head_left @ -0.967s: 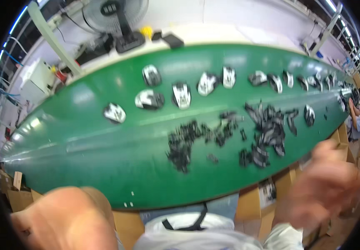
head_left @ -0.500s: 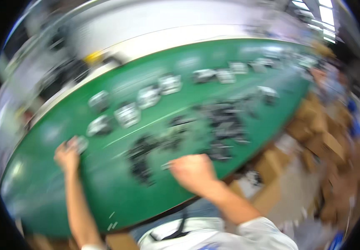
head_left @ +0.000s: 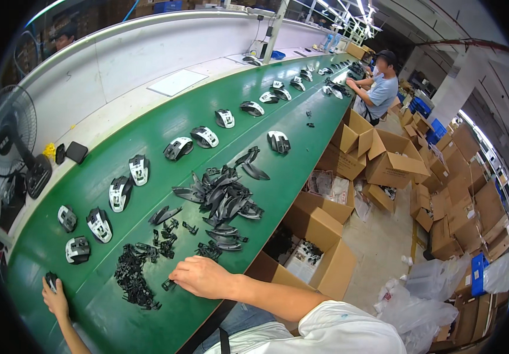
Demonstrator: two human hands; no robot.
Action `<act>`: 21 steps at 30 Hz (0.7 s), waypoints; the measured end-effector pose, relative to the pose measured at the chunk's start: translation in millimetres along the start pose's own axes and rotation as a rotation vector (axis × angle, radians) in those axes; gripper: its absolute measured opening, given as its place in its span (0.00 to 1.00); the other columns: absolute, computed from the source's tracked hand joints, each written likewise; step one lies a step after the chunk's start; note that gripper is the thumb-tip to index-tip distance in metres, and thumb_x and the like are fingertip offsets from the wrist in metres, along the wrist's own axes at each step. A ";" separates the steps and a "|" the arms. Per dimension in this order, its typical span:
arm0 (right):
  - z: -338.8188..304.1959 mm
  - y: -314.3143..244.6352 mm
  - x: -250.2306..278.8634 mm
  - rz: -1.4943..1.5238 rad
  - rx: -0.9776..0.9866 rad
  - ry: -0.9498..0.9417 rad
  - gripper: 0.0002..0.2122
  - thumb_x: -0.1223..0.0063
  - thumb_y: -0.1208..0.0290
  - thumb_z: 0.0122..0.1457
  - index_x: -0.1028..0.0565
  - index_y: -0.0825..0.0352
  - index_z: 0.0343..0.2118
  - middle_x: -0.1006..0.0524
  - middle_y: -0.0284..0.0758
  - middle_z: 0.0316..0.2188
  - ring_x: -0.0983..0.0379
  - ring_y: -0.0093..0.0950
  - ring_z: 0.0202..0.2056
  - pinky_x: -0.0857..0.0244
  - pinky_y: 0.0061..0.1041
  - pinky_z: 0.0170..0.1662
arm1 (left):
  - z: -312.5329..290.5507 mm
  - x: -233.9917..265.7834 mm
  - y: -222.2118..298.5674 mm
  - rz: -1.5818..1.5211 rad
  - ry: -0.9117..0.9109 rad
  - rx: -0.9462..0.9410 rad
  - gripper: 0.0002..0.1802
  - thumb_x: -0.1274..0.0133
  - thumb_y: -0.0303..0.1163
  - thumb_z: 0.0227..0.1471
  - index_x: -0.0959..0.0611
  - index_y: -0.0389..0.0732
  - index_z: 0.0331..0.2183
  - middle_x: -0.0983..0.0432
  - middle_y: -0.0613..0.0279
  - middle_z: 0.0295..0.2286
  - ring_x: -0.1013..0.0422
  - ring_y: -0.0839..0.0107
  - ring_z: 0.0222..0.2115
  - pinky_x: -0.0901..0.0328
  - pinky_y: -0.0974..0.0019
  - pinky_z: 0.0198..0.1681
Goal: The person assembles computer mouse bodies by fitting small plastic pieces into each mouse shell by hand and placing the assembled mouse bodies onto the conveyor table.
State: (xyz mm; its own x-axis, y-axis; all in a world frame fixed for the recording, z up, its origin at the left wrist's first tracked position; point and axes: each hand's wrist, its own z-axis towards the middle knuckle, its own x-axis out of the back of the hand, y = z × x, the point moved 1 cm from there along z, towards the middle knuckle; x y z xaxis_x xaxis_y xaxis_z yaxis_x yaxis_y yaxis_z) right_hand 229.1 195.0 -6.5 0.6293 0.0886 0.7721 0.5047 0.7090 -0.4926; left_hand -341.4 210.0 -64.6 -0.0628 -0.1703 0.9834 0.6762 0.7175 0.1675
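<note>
My left hand (head_left: 56,302), at the table's left end, is wrapped round a dark computer mouse shell (head_left: 51,279), mostly hidden by the fingers. My right hand (head_left: 202,277) is closed, its fingertips pinching a small black plastic part (head_left: 168,284) just above the green tabletop. Left of it lies a heap of small black plastic parts (head_left: 133,274). Beyond the hand is a pile of curved dark side panels (head_left: 222,194). Several white-and-black mouse shells stand in a line along the table, the nearest being a shell (head_left: 77,250) ahead of my left hand.
The green table (head_left: 89,289) runs away to the far right, where a person in a light blue shirt (head_left: 382,89) sits. Open cardboard boxes (head_left: 331,259) stand along its right edge, with plastic bags (head_left: 419,312) on the floor. A black fan (head_left: 12,133) stands at the left.
The view has swung toward the right and sharpened from a blur. My left hand stays on the mouse shell. My right hand is now beside the heap of small black parts.
</note>
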 end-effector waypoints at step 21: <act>44.1 -126.0 27.3 0.740 -0.101 0.056 0.06 0.27 0.78 0.56 0.15 0.69 0.36 0.17 0.34 0.28 0.25 0.20 0.25 0.34 0.20 0.28 | -327.8 127.0 131.6 -2.455 -1.055 0.123 0.37 0.63 0.51 0.68 0.34 0.41 0.71 0.33 0.35 0.64 0.29 0.48 0.60 0.36 0.47 0.67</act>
State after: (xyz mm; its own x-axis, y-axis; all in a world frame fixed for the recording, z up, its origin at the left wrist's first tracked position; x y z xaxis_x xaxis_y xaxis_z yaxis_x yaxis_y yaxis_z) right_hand 156.6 138.9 94.4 0.8531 0.4798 0.2050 -0.0116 0.4102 -0.9119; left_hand -19.7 61.4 59.3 -0.3182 -0.1040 -0.9423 -0.9467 -0.0172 0.3216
